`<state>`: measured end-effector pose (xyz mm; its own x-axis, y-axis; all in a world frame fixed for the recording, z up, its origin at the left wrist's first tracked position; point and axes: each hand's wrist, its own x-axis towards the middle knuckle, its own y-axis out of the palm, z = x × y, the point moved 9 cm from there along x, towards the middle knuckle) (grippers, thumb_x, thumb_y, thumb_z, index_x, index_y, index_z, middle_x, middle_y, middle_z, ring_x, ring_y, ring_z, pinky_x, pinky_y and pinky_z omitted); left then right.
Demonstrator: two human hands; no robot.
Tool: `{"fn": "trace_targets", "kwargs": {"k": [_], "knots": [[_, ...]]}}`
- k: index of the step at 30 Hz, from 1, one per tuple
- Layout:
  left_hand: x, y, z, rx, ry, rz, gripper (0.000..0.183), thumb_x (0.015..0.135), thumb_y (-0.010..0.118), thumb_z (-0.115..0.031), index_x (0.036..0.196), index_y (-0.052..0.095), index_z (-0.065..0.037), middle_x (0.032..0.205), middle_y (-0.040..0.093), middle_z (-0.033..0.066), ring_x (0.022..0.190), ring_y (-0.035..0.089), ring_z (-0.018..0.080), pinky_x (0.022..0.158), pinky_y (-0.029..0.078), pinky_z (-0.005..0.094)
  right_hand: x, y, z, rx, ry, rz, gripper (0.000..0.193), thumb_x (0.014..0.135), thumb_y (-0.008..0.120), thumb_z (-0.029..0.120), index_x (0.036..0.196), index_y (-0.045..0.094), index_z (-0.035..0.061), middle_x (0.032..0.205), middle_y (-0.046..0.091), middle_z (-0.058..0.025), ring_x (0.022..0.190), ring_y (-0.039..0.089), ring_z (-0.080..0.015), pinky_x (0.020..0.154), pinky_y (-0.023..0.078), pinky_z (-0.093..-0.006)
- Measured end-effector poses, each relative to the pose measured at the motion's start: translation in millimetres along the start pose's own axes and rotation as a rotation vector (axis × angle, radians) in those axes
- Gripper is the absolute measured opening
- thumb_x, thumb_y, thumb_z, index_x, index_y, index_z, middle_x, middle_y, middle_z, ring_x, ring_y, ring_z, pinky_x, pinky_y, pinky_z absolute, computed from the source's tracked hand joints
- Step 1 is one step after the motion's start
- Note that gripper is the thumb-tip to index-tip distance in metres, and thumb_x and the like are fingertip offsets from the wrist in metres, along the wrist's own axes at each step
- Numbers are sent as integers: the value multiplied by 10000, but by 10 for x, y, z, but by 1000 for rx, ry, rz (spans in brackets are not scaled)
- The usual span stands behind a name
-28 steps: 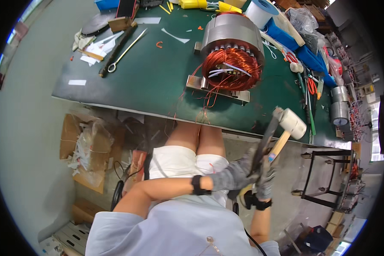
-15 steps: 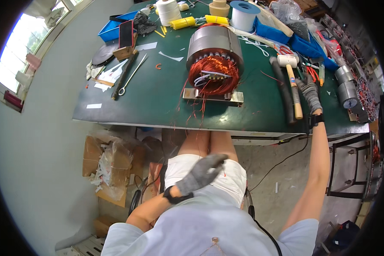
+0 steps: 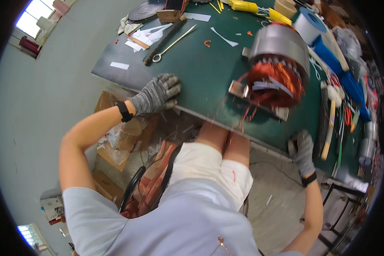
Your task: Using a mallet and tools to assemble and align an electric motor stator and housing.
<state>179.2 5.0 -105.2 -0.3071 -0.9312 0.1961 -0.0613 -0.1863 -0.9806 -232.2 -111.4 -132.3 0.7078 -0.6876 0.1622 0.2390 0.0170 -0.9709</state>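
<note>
My left hand, in a grey glove, rests on the front edge of the green-topped workbench. Its fingers lie apart on the top, with nothing held. My right hand, gloved too, is at the same edge farther right, thumb away from the fingers and empty, though slightly blurred. Between the hands, farther in, stands a motor stator with a steel body and copper windings. It sits on a metal support, and loose red wires hang toward the edge. A white-headed mallet and a dark tube lie just right of my right hand.
Beyond my left hand lie a looped metal rod, a dark stick and white paper strips. Blue bins and a white spool line the right side. A cardboard box stands below the bench's left.
My left hand has gone from my lap to the bench's front edge. My right hand has drawn back from the tools to the edge. The view has turned and shifted left.
</note>
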Motion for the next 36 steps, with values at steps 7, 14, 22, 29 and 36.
{"fn": "trace_targets", "kwargs": {"k": [7,14,22,29,36], "knots": [[55,116,-60,-193,315,136,464,766,512,-417,1036,513,-40,1146,448,182,1067,453,347,940,335,507,-551,200,-155,-96,-126,38,426,784,580,338,1072,490,37,1127,487,-190,1091,427,-394,917,318,-535],[103,92,-67,-167,340,139,429,757,518,-441,1019,519,-101,1136,477,161,1061,473,327,942,338,494,-184,138,16,11,-133,108,354,780,549,395,936,506,80,921,538,-151,854,509,-328,794,390,-460],[268,-113,-52,-285,-352,62,374,652,616,-223,989,530,-87,1077,488,145,1016,476,342,930,353,466,356,657,226,896,394,449,473,822,505,353,1196,455,66,1219,468,-115,1087,477,-279,875,410,-362],[839,-564,-591,-939,-544,-16,204,770,554,-95,966,527,-49,921,525,166,855,521,336,734,441,404,-15,1625,-441,395,459,343,203,819,507,238,927,630,117,883,653,-87,840,619,-263,711,487,-346],[813,-303,535,-481,-745,-42,175,751,571,-117,924,560,-92,909,553,130,859,529,340,742,436,414,14,1342,-26,2164,1279,-248,316,852,508,261,1111,549,85,1094,599,-75,913,600,-268,801,477,-374]]}}
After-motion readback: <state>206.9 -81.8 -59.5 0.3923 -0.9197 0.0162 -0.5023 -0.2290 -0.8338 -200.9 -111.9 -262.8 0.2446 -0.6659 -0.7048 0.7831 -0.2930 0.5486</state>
